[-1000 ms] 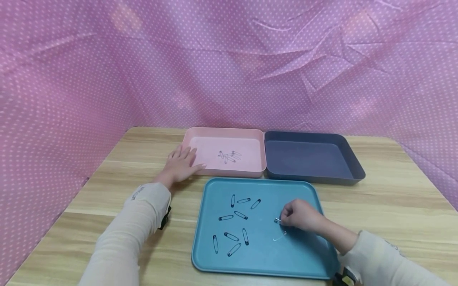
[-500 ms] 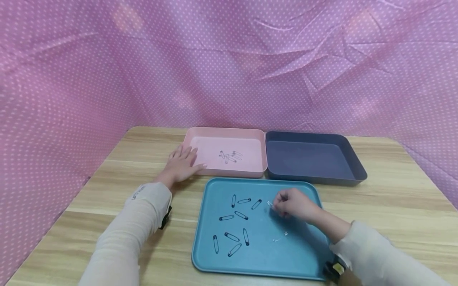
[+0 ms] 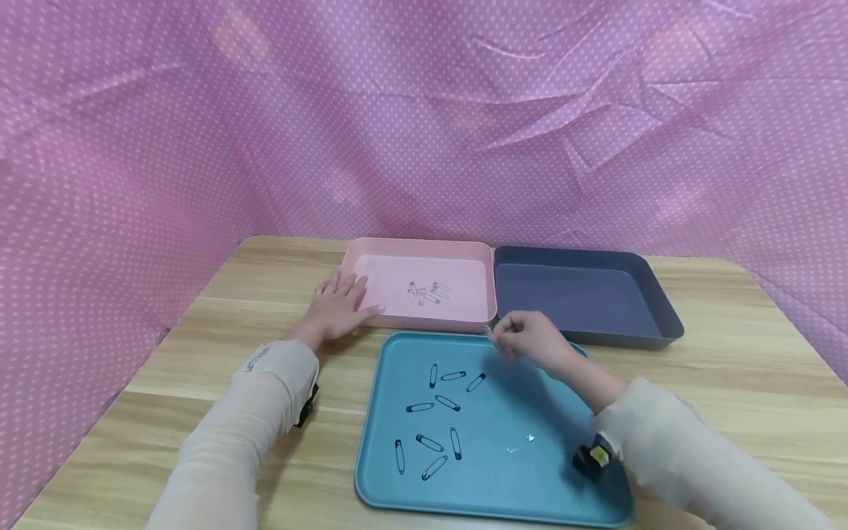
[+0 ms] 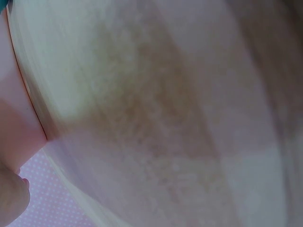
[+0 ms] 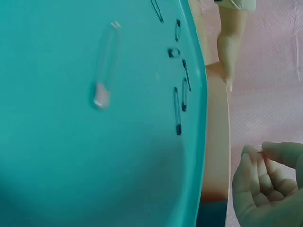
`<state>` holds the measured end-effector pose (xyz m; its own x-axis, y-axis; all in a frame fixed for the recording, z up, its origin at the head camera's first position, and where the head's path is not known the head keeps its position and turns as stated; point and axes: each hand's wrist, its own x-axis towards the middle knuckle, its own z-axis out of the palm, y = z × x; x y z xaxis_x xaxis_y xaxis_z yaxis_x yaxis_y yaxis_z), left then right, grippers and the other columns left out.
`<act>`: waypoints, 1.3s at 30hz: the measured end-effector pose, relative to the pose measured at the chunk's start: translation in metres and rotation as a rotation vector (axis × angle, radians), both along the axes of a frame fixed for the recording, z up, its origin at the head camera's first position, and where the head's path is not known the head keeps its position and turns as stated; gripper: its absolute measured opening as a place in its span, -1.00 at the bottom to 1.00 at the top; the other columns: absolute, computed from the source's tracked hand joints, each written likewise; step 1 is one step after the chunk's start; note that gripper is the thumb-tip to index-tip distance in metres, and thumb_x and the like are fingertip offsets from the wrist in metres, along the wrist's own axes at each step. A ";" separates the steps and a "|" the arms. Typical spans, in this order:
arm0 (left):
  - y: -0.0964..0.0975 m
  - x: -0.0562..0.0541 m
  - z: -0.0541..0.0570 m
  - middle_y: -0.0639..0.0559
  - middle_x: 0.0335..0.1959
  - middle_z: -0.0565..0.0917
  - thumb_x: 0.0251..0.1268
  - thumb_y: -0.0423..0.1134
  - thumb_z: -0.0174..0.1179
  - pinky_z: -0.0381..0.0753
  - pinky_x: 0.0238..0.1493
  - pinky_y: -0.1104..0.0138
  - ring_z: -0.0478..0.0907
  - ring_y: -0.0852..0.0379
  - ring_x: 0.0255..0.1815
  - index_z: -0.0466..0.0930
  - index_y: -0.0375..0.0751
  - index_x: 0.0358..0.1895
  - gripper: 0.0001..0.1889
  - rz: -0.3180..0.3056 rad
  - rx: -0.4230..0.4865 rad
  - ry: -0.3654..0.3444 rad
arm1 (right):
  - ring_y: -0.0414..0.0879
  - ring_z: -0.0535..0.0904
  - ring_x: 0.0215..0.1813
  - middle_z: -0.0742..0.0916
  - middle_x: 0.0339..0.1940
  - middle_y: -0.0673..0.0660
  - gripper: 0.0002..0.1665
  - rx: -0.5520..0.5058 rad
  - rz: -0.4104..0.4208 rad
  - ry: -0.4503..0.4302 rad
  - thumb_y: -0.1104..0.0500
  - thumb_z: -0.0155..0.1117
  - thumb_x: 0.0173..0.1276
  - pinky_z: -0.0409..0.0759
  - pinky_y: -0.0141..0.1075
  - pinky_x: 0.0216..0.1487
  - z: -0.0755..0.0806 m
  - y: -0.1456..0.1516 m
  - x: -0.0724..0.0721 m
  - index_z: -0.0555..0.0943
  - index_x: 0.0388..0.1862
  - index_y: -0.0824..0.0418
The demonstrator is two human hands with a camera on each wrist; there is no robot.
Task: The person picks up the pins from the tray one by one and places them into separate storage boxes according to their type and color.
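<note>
My right hand (image 3: pixel 530 342) pinches a silver safety pin (image 3: pixel 489 330) between thumb and fingertips, above the far edge of the teal tray (image 3: pixel 490 508). In the right wrist view only a sliver of that pin shows at the fingertips. My left hand (image 3: pixel 336 308) lies with fingers spread on the near left corner of the pink tray (image 3: pixel 437 322). One silver safety pin (image 3: pixel 520 444) lies on the teal tray's right side. Several black safety pins (image 3: pixel 430 442) are spread over its left side. A small pile of silver safety pins (image 3: pixel 428 292) lies in the pink tray.
A dark blue tray (image 3: pixel 576 291) stands right of the pink tray, its side against it. Both sit behind the teal tray on a wooden table (image 3: pixel 265 265). A pink dotted cloth (image 3: pixel 424 118) hangs behind and at the sides.
My right hand has lifted a silver safety pin off the teal tray and carried it away from me and leftward, toward the pink tray. My left hand has stayed in place.
</note>
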<state>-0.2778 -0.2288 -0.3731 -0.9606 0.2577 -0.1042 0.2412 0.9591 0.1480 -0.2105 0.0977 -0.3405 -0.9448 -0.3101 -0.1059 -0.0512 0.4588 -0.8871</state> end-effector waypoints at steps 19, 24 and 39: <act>0.002 0.001 0.000 -0.17 0.34 -0.12 0.15 0.32 -0.35 -0.35 0.20 -0.02 -0.42 -0.16 0.30 -0.13 -0.19 0.34 -0.19 0.006 0.017 -0.001 | -0.04 0.54 -0.35 0.63 -0.35 0.17 -0.85 -0.065 -0.177 -0.017 0.17 0.08 0.22 0.53 -0.24 -0.36 -0.005 -0.040 -0.053 0.50 -0.33 0.25; 0.001 0.000 0.001 -0.16 0.34 -0.11 0.16 0.31 -0.33 -0.34 0.20 -0.02 -0.42 -0.17 0.30 -0.13 -0.20 0.34 -0.19 0.001 0.018 0.006 | -0.04 0.56 -0.34 0.62 -0.33 0.18 -0.85 -0.090 -0.199 -0.009 0.19 0.09 0.22 0.54 -0.31 -0.37 -0.007 -0.048 -0.066 0.51 -0.34 0.28; 0.001 0.001 0.001 -0.16 0.34 -0.12 0.12 0.37 -0.41 -0.33 0.20 -0.03 -0.41 -0.19 0.30 -0.13 -0.21 0.33 -0.14 -0.025 -0.006 0.016 | -0.04 0.57 -0.35 0.56 -0.31 0.22 -0.86 -0.172 -0.190 -0.049 0.31 0.04 0.22 0.56 -0.30 -0.34 -0.017 -0.074 -0.098 0.47 -0.32 0.40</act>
